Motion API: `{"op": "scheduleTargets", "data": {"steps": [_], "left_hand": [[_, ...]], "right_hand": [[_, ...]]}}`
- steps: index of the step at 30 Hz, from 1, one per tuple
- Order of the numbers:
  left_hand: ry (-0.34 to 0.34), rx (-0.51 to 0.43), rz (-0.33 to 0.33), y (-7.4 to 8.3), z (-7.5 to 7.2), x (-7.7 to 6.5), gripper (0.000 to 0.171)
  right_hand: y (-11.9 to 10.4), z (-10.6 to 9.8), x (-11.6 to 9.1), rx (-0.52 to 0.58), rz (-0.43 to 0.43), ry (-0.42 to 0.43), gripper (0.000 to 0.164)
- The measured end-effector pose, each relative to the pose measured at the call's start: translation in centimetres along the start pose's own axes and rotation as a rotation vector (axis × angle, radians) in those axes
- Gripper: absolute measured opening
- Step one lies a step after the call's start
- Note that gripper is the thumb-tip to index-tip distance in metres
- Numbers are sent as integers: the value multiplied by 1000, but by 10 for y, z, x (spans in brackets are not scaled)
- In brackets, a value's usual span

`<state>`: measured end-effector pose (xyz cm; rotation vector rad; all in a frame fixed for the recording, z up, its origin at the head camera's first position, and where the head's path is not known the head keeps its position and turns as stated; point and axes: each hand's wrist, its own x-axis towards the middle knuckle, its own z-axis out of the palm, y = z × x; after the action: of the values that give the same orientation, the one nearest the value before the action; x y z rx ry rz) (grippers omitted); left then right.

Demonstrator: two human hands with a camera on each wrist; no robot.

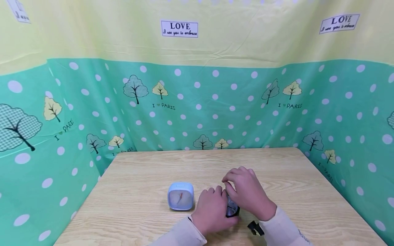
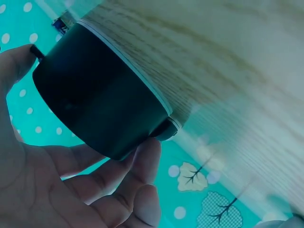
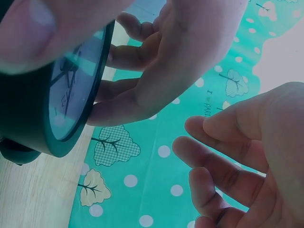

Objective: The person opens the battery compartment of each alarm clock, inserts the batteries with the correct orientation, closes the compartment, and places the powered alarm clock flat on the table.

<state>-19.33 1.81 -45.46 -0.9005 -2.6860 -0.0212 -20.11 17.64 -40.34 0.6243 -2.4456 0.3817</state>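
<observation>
My left hand [image 1: 213, 210] holds a round black alarm clock [image 1: 232, 206], its dial turned up and to the right. In the left wrist view the clock's smooth black back and side [image 2: 99, 90] fill the middle, with my thumb on one side and my fingertips [image 2: 148, 152] by a stubby foot. The dial [image 3: 76, 85] shows dark hands in the right wrist view, partly behind the left thumb. Just above and right of the clock, my right hand [image 1: 246, 188] bends its fingers loosely, with nothing seen between them in the right wrist view [image 3: 237, 161].
A light blue square alarm clock [image 1: 181, 196] stands upright left of my left hand. A small black piece [image 1: 255, 228] shows beside the right cuff. The wooden table [image 1: 147, 167] is closed in by a green and yellow curtain [image 1: 215, 102] behind and at both sides.
</observation>
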Motion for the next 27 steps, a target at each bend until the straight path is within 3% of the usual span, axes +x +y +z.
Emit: {"op": "scheduleTargets", "data": {"steps": [17, 27], "left_hand": [[-79, -49, -64, 4, 5, 8, 85], [-60, -80, -68, 4, 6, 10, 80]], "right_hand": [[1, -1, 0, 22, 0, 2, 6], [1, -1, 0, 1, -2, 1, 7]]}}
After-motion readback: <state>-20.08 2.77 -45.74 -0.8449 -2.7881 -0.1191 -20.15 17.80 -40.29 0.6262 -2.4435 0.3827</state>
